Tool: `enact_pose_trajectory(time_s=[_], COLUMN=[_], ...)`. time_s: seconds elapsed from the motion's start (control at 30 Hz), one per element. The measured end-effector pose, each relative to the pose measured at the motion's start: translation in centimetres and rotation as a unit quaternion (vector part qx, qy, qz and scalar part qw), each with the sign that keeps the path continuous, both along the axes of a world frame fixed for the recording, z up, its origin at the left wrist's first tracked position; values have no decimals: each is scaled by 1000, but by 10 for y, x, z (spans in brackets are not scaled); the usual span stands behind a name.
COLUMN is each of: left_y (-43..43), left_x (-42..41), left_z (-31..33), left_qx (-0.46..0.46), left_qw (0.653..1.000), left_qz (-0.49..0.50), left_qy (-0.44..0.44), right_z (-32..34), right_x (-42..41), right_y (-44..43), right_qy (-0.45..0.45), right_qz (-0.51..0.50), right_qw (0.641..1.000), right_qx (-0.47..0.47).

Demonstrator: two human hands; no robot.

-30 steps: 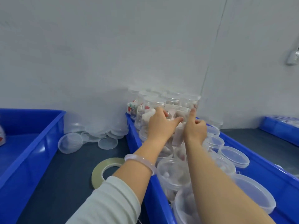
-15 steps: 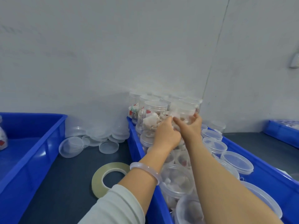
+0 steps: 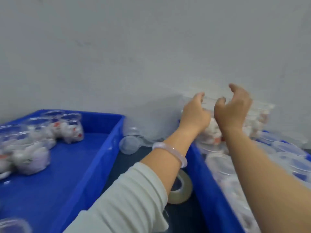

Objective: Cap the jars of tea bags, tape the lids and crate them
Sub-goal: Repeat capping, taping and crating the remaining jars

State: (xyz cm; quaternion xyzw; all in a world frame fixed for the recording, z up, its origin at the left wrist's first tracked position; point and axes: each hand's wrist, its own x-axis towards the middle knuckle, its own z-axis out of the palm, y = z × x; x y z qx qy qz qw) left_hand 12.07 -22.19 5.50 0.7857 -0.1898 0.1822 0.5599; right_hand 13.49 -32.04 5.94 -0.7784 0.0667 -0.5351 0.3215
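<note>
1. Hands first: the left hand (image 3: 195, 113) and the right hand (image 3: 233, 108) hang side by side above the far end of the right-hand blue plastic crate (image 3: 212, 195), fingers curled and spread wide, gripping nothing that I can make out. The picture is smeared with motion, so a clear jar between them cannot be ruled out.
2. Just beyond and below both palms stands a cluster of clear plastic jars of tea bags (image 3: 212, 133), red tags showing through; nearer the person's right forearm the same crate holds more jars, too blurred to say whether they are lidded.
3. Well off to the left of the left hand, a second blue plastic crate (image 3: 94, 158) already carries clear jars packed with white tea bags (image 3: 72, 130).
4. Between the crates, on the dark table (image 3: 127, 162), loose clear round lids (image 3: 129, 144) lie beneath the left wrist, and a roll of clear tape (image 3: 181, 190) sits under the left forearm.
5. To do this step well, I would judge: take one jar squarely by its sides with both hands, lift it straight up clear of its neighbours, and avoid knocking the crowded stack.
</note>
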Motion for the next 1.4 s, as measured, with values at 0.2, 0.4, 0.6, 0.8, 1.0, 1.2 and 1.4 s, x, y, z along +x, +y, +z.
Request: enact_pose_trajectory(time_s=[0.2, 0.4, 0.6, 0.8, 1.0, 1.2, 1.4], left_y=[158, 301, 342, 344, 332, 253, 151], left_x=[37, 78, 121, 133, 106, 53, 39], left_z=[-2, -69, -102, -99, -77, -4, 5], left_qx=[91, 346, 369, 442, 460, 340, 152], left_qw=[976, 837, 806, 751, 730, 848, 915], left_qz=[199, 340, 345, 382, 361, 400, 354], left_qy=[-4, 253, 310, 306, 353, -69, -125], right_z=[-8, -89, -111, -106, -106, -87, -69], right_x=[44, 50, 50, 44, 42, 36, 15], right_y=[170, 290, 299, 297, 298, 283, 209], right_qy=[191, 365, 348, 354, 351, 193, 118], right_qz=[289, 399, 324, 336, 339, 425, 319], right_qw=[937, 816, 825, 824, 827, 884, 924], right_qx=[-48, -204, -306, -287, -279, -15, 177])
